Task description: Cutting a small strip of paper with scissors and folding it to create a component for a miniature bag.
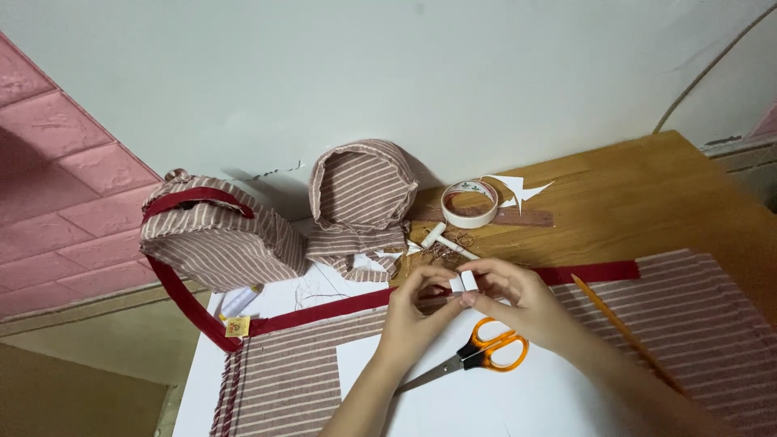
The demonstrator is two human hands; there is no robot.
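Pinching small white piece (468, 282): left hand (414, 311), right hand (518, 299) grip at red trim (591, 273) edge; scissors (477, 356) just below.

Orange-handled scissors (477, 356), red trim (324, 311), brown-striped fabric (696, 316).

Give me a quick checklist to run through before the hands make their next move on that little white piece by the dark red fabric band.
1. Both hands on the small white piece: left hand and right hand pinch it, ok.
2. Dark red fabric band lies flat beside it: ok.
3. Orange-handled scissors within reach on the white paper sheet: ok.
4. Scissors' blades closed: ok.
5. Roll of white tape nearby: ok.
6. Piece lined up straight: cannot tell.
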